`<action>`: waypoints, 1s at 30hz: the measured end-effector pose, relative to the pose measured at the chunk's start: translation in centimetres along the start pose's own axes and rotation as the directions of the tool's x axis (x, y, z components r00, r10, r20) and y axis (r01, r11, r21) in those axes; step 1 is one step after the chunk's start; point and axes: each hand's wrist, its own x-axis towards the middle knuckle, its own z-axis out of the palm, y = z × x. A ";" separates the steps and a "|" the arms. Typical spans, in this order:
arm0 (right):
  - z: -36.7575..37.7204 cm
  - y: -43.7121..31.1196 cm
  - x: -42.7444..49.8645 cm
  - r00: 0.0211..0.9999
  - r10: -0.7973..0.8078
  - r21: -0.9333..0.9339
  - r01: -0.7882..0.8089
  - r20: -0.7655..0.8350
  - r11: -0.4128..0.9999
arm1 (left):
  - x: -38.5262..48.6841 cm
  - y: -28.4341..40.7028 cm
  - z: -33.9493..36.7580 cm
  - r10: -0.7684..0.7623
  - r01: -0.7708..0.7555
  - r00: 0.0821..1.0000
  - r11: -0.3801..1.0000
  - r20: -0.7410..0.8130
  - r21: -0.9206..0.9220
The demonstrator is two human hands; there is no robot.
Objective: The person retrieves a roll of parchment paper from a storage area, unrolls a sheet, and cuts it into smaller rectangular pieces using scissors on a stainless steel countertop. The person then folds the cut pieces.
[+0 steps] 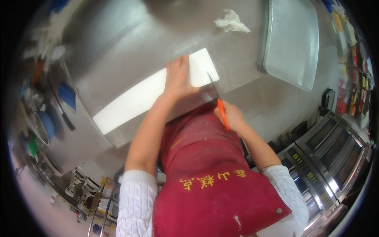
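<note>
A long white board or strip [133, 102] lies slantwise on the stainless steel worktop [118, 62]. My left hand [177, 78] rests on its right part, fingers stretched out and pointing away from me, thumb out to the side at the near edge. In my right hand [231, 114], by the worktop's front edge, is an orange-handled tool [222, 111] with a thin dark blade pointing away from me. The blade's tip shows over the right end of the white piece; whether it touches cannot be told.
Crumpled white paper [231, 22] lies farther back. A metal tray [291, 44] overhangs the worktop at right. At left are a black-handled tool [67, 120], a blue flat piece [67, 96] and a metal bowl [41, 127]. Ovens [328, 154] stand at lower right.
</note>
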 end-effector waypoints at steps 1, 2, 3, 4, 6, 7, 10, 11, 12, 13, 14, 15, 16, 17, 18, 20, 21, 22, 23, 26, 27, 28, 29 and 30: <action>0.0 0.1 0.0 1.000 -0.008 0.003 0.008 0.001 1.000 | 0.0 0.1 0.0 -0.003 0.003 1.000 1.000 0.000 -0.004; 0.0 0.2 0.0 1.000 -0.013 0.009 0.013 -0.003 1.000 | 0.0 0.1 -0.1 -0.001 0.001 1.000 1.000 -0.008 -0.014; -0.1 0.2 0.1 1.000 -0.017 -0.005 0.017 0.000 1.000 | 0.0 0.2 -0.1 -0.002 0.001 1.000 1.000 -0.013 -0.021; 0.0 0.3 0.1 1.000 -0.020 -0.016 0.019 -0.003 1.000 | 0.0 0.2 -0.2 -0.008 0.007 1.000 1.000 -0.015 -0.024; 0.0 0.3 0.3 0.999 -0.036 -0.030 0.035 -0.014 0.999 | 0.0 0.3 -0.2 -0.014 0.013 1.000 0.999 -0.011 -0.040; 0.1 0.3 0.4 0.999 -0.050 -0.033 0.049 -0.022 0.998 | 0.0 0.3 -0.2 -0.019 0.019 1.000 0.999 -0.007 -0.048; 0.0 0.3 0.6 0.996 -0.083 -0.039 0.082 -0.025 0.996 | 0.0 0.2 -0.1 -0.025 0.024 0.999 0.999 -0.023 -0.047; -0.1 0.4 0.6 0.997 -0.074 -0.037 0.073 -0.008 0.997 | 0.0 0.1 0.0 -0.020 0.018 0.999 0.999 -0.026 -0.050; -0.3 0.4 0.6 0.995 -0.103 -0.001 0.103 -0.005 0.995 | 0.0 0.0 0.1 -0.020 0.018 0.999 0.999 -0.032 -0.048; -0.5 0.4 0.6 0.993 -0.116 0.039 0.116 0.012 0.993 | 0.0 -0.1 0.2 -0.020 0.018 0.999 0.999 -0.036 -0.046; -0.7 0.4 0.6 0.991 -0.129 0.080 0.127 0.030 0.989 | 0.0 -0.1 0.2 -0.019 0.017 0.999 0.998 -0.035 -0.056; -0.8 0.4 0.6 0.991 -0.130 0.085 0.126 0.036 0.988 | 0.0 -0.2 0.3 -0.020 0.017 0.999 0.998 -0.034 -0.065; -1.0 0.4 0.5 0.991 -0.131 0.090 0.127 0.041 0.988 | 0.0 -0.3 0.3 -0.022 0.020 0.999 0.997 -0.028 -0.068; -1.1 0.4 0.5 0.990 -0.132 0.095 0.127 0.046 0.987 | 0.0 -0.3 0.3 -0.022 0.020 0.999 0.997 -0.030 -0.073; -1.2 0.3 0.5 0.989 -0.140 0.085 0.136 0.041 0.987 | 0.0 -0.3 0.3 -0.025 0.023 0.999 0.997 -0.026 -0.071; -1.2 0.3 0.5 0.988 -0.154 0.066 0.152 0.032 0.986 | 0.1 -0.3 0.3 -0.027 0.026 0.999 0.997 -0.024 -0.068; -1.2 0.3 0.5 0.989 -0.142 0.051 0.140 0.036 0.989 | 0.1 -0.3 0.3 -0.028 0.027 0.999 0.998 -0.025 -0.065; -1.2 0.2 0.5 0.991 -0.130 0.036 0.129 0.039 0.991 | 0.1 -0.3 0.3 -0.029 0.027 0.999 0.998 -0.026 -0.058; -1.2 0.3 0.5 0.993 -0.110 0.026 0.109 0.043 0.994 | 0.1 -0.2 0.3 -0.029 0.028 0.999 0.998 -0.027 -0.063; -1.1 0.4 0.5 0.994 -0.105 0.048 0.103 0.044 0.994 | 0.1 -0.2 0.4 -0.027 0.025 0.999 0.997 -0.027 -0.068; -1.1 0.4 0.5 0.993 -0.110 0.029 0.109 0.039 0.994 | 0.0 -0.2 0.4 -0.024 0.022 0.999 0.997 -0.028 -0.070; -1.1 0.5 0.6 0.993 -0.115 0.010 0.115 0.035 0.993 | 0.0 -0.2 0.4 -0.026 0.025 0.999 0.998 -0.020 -0.063; -1.1 0.5 0.6 0.992 -0.121 -0.009 0.121 0.030 0.993 | 0.0 -0.2 0.4 -0.022 0.020 0.999 0.997 -0.026 -0.069; -1.1 0.6 0.7 0.992 -0.122 -0.020 0.123 0.026 0.992 | 0.0 -0.2 0.5 -0.023 0.021 0.999 0.998 -0.024 -0.066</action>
